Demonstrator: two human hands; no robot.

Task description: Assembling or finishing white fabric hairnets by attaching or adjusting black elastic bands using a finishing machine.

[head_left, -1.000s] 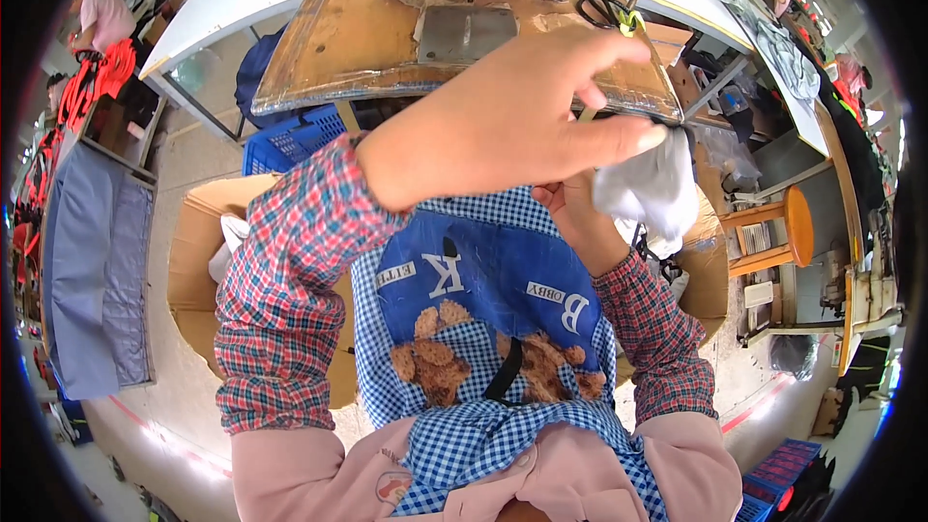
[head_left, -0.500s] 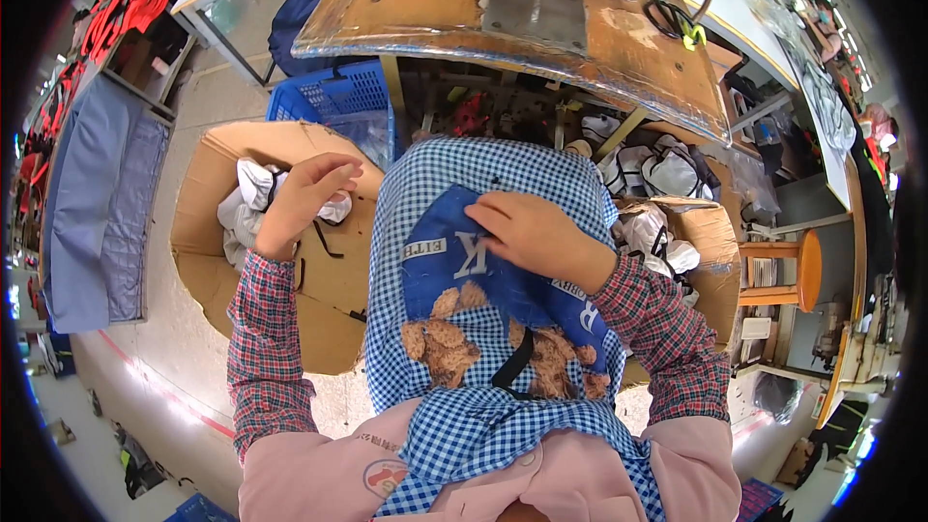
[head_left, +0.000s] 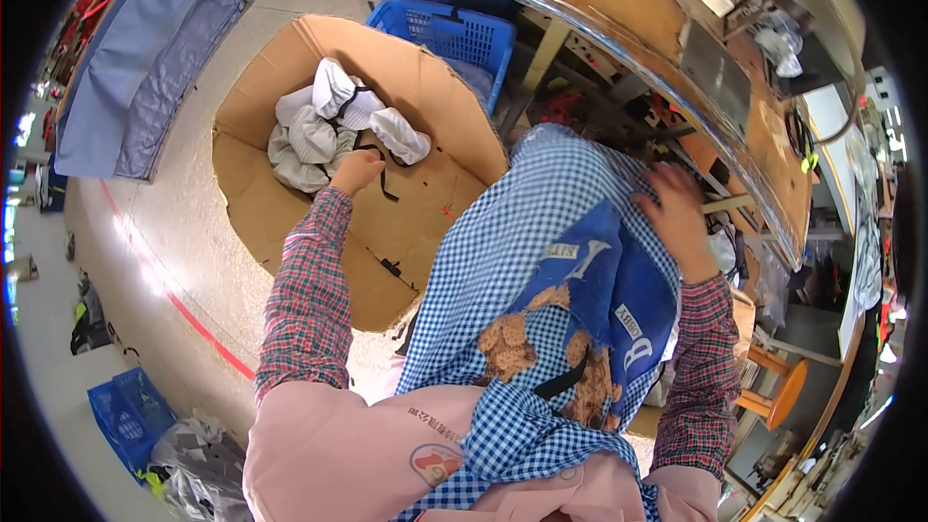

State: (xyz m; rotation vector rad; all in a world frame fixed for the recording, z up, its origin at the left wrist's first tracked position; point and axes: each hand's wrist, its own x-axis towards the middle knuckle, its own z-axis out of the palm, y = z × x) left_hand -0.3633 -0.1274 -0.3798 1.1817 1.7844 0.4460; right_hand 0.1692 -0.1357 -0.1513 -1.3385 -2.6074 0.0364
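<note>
My left hand point(head_left: 357, 173) reaches into a large cardboard box point(head_left: 256, 150) on the floor at my left. Its fingers are curled, right beside a heap of white fabric pieces point(head_left: 311, 135) with thin black straps; what the fingertips hold, if anything, is hidden. My right hand point(head_left: 679, 220), a little blurred, rests open with fingers apart at the right side of my lap. Under it spreads a blue-and-white checked apron point(head_left: 474, 242) with a dark blue panel and brown bear shapes. No object shows in the right hand.
A wooden work table point(head_left: 619, 0) with a plastic-wrapped edge stands at the front right. Behind the box sits a blue plastic basket point(head_left: 449, 34). To the right is an orange wooden stool point(head_left: 785, 393); another blue crate point(head_left: 130, 411) lies at the lower left.
My view has swung left and down toward the box. My left hand has lowered from above the box to the white pieces. My right hand has moved from mid-lap to its right side.
</note>
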